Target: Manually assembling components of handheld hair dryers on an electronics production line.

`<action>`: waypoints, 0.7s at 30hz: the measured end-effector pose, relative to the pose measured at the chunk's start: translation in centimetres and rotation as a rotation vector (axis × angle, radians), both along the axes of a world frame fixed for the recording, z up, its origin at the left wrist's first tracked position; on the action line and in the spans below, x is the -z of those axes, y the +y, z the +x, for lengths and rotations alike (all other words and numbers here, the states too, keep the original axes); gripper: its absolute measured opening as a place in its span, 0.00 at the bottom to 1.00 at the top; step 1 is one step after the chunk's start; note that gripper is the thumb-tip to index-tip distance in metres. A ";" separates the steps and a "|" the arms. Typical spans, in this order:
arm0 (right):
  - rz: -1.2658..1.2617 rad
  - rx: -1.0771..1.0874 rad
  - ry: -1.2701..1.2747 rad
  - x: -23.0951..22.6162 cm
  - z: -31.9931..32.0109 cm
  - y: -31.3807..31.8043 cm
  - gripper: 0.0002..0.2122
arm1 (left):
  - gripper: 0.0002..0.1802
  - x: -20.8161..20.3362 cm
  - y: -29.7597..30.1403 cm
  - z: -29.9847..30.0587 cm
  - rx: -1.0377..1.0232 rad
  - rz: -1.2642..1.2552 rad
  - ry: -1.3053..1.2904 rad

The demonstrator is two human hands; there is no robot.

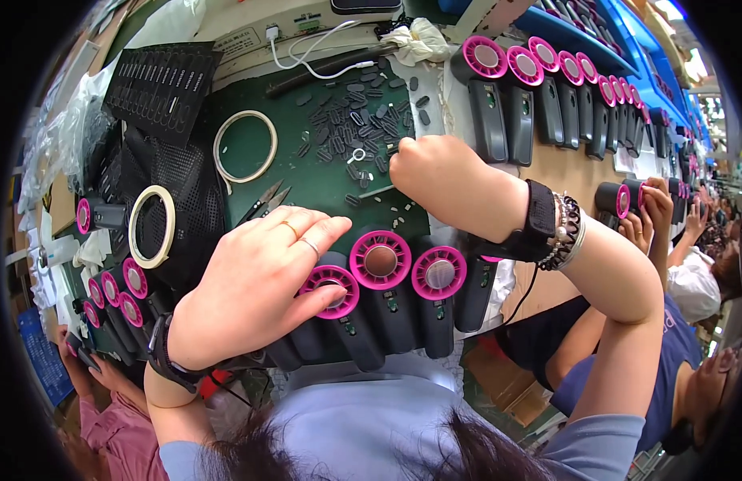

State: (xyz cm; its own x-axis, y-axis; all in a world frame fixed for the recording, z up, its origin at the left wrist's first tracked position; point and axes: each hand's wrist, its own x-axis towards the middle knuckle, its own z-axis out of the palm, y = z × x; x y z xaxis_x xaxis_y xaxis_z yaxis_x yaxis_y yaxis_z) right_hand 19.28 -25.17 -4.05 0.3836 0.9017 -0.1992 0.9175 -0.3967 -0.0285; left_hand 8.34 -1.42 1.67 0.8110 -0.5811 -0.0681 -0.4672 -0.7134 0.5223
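My left hand [255,276] is curved over the head of a black hair dryer [348,301] with a pink ring, its thumb across the round grille and its fingers along the far side. To its right, two more dryers [381,261] [439,274] lie with handles toward me. Above the green mat, my right hand [447,180] is closed with its fingertips tucked under. A thin pale stick [377,191] pokes out beside it; whether the fingers grip it is hidden. Several small dark oval pieces [363,120] lie scattered on the mat, with tiny pale bits [399,215] nearer me.
A row of dryers [525,68] stands at the far right by blue bins [596,40]. Tape rolls [247,147] [151,227], scissors [264,200], black mesh [174,180] and a dark cut-out sheet [158,90] lie left. A white cable [315,60] runs along the back. Co-workers sit on both sides.
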 end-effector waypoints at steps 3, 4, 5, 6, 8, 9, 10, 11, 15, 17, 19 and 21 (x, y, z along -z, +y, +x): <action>0.012 -0.033 0.028 -1.7 0.6 -1.0 0.05 | 0.32 0.0 0.4 0.0 -0.010 -0.019 -0.008; 0.019 -0.047 0.043 -2.6 0.9 -1.6 0.05 | 0.32 0.0 0.5 0.1 -0.013 -0.028 -0.010; 0.062 0.066 0.125 -4.2 1.1 -1.7 0.05 | 0.32 0.0 0.8 -0.1 -0.022 -0.026 -0.009; 0.104 0.179 0.208 -5.7 1.2 -2.1 0.05 | 0.32 0.0 1.0 -0.2 -0.037 -0.044 0.000; 0.387 0.356 0.399 -7.2 0.8 -4.7 0.04 | 0.32 -0.1 1.4 -0.5 -0.055 -0.088 0.015; 0.674 0.537 0.587 -7.7 0.5 -5.8 0.04 | 0.32 -0.1 1.5 -0.6 -0.053 -0.093 0.015; 0.670 0.542 0.584 -7.6 0.2 -6.8 0.04 | 0.32 0.0 1.4 -0.7 -0.053 -0.096 0.023; 0.826 0.614 0.678 -6.9 -0.2 -7.7 0.04 | 0.31 0.1 1.4 -0.7 -0.054 -0.100 0.032; 1.132 0.812 0.892 -3.7 -2.9 -9.5 0.05 | 0.31 0.3 0.8 -0.4 -0.040 -0.121 0.052; 1.133 0.853 0.938 -2.9 -4.0 -9.0 0.06 | 0.30 0.3 0.4 -0.2 -0.036 -0.122 0.062; 1.027 0.867 0.922 -2.4 -4.7 -8.4 0.05 | 0.30 0.4 0.0 0.0 -0.032 -0.126 0.075; 0.973 0.868 0.916 -2.0 -4.8 -8.2 0.06 | 0.30 0.4 -0.2 0.0 -0.034 -0.126 0.081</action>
State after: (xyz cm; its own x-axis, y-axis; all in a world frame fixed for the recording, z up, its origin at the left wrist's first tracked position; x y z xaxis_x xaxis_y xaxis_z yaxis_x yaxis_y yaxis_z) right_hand 14.45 -33.34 -2.06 0.9056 0.3983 -0.1457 -0.0366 -0.2689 -0.9625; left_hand 8.38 -1.66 1.23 0.8253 -0.5612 -0.0627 -0.3962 -0.6545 0.6439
